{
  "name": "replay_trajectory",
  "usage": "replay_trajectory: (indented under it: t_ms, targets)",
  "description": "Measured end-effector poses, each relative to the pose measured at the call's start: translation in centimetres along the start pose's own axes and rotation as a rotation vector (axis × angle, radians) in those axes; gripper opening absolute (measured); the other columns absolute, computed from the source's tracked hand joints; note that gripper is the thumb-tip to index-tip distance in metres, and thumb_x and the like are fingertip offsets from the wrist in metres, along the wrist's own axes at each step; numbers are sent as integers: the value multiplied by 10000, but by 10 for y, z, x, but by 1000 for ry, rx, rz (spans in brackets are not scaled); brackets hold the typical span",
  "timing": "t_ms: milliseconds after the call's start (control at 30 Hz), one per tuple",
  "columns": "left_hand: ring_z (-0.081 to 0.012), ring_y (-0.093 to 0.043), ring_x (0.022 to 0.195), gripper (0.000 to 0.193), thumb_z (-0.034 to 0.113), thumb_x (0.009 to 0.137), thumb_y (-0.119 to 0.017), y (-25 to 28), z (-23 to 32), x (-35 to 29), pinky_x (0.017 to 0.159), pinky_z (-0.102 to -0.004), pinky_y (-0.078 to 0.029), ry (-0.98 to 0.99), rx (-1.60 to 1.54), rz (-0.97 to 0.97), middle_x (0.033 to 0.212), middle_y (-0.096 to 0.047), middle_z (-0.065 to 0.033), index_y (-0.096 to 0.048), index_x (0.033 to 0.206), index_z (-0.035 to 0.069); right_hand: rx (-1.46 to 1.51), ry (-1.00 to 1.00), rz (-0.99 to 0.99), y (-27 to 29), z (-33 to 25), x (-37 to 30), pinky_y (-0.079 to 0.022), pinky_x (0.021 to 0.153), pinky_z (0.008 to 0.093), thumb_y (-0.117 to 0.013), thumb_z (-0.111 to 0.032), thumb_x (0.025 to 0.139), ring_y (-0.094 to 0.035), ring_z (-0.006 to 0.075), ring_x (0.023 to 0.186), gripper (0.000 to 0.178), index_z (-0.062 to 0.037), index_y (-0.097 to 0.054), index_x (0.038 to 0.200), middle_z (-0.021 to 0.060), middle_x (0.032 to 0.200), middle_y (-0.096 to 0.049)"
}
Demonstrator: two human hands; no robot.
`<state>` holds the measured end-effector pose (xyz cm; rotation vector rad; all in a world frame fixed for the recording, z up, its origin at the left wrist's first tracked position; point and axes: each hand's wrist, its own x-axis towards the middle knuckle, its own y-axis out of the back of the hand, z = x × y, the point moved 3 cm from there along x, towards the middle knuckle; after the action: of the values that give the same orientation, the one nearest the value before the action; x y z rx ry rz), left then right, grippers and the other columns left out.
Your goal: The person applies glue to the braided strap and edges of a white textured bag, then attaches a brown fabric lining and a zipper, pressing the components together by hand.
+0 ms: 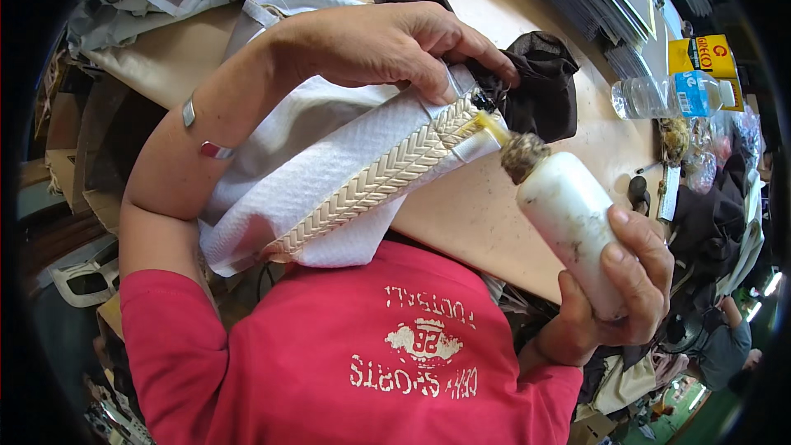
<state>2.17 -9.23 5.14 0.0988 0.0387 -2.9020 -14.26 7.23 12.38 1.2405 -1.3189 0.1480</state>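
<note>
Currently, a cream, flat, braided strip (362, 187) is running along a white, textured cloth piece (276, 161), its upper end lying just below the left hand's (395, 43) fingers, whose thumb and fingertips are pinching the cloth. A white, smudged plastic bottle (568, 210) is sitting clamped between the right hand's (622, 297) thumb and fingers, its yellowish nozzle (493, 127) pointing at that end. Beyond the left fingertips, dark, bunched fabric (548, 91) is lying on a tan tabletop (465, 235); farther right, a clear, blue-labelled plastic bottle (651, 97) is resting.
</note>
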Motion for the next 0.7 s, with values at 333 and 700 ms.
replay_trajectory:
  t_ms: [333,700]
  targets:
    - [-61,-509,831,556,43,645,-547,-3,-1,2,755,-194,-400,0,-77,3,1032,-554,-85,-416,1176,-59,-16,102,132,-6,-5,-1,-401,351,246,-608,-97,666,-498,185,401,203,-23,-524,836,171,692,-560]
    - [-13,-434,695,528,32,628,-554,-1,3,2,629,-143,-361,-56,42,61,926,-575,-51,-468,1145,-36,67,72,-16,-11,-25,-6,-378,364,249,-619,-60,589,-500,211,446,188,-49,-536,757,145,744,-561]
